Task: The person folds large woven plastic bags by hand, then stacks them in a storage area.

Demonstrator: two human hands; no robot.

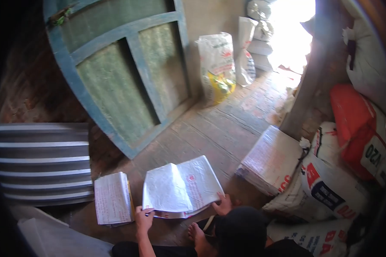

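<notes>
A white woven plastic sack [176,184] with faint red print lies spread flat on the brick floor, a crease down its middle. My left hand [144,217] grips its near left corner, fingers closed on the edge. At the near right corner my right hand [221,204] is closed on the same sack, thumb over the edge. A folded stack of sacks [111,199] with red lettering lies to the left of my left hand. Off to the right is a taller pile of flattened sacks [272,160].
Filled sacks [326,188] crowd the right side, with a red sack [354,128] on top. A blue-green wooden door [133,77] stands ahead. Beyond it a printed bag [218,68] leans by the wall. At left is a corrugated sheet [43,165]. A bare foot [197,233] shows below.
</notes>
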